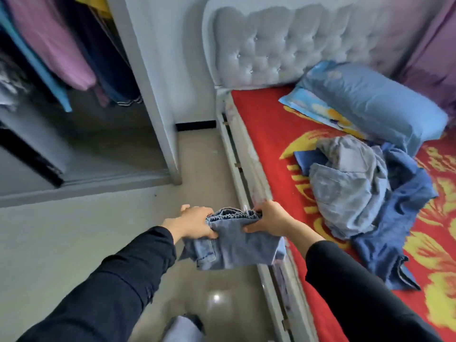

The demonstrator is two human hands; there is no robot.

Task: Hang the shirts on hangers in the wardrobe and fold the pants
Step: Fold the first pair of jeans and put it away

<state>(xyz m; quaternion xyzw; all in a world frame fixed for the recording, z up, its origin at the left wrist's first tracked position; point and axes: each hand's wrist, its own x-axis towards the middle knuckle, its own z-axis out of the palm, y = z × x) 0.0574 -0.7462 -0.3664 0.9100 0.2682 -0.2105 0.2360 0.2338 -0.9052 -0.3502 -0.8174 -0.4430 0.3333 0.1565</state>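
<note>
I hold a pair of light blue denim pants (237, 245) in the air over the floor, beside the bed's edge. My left hand (195, 222) grips the left end of the gathered elastic waistband. At the other end of the waistband, my right hand (267, 217) grips the denim. The rest of the pants hangs bunched below my hands. A heap of other clothes lies on the bed: a grey-blue denim garment (350, 186) on top of a darker blue one (394, 223). The open wardrobe (158, 77) at the upper left holds hanging clothes (49, 43), pink, light blue and navy.
The bed has a red cover with yellow patterns (276, 134), a blue pillow (375, 102) and a grey tufted headboard (283, 45). Bare tiled floor (61, 243) lies between wardrobe and bed. Something pale blue (182, 329) shows at the bottom edge.
</note>
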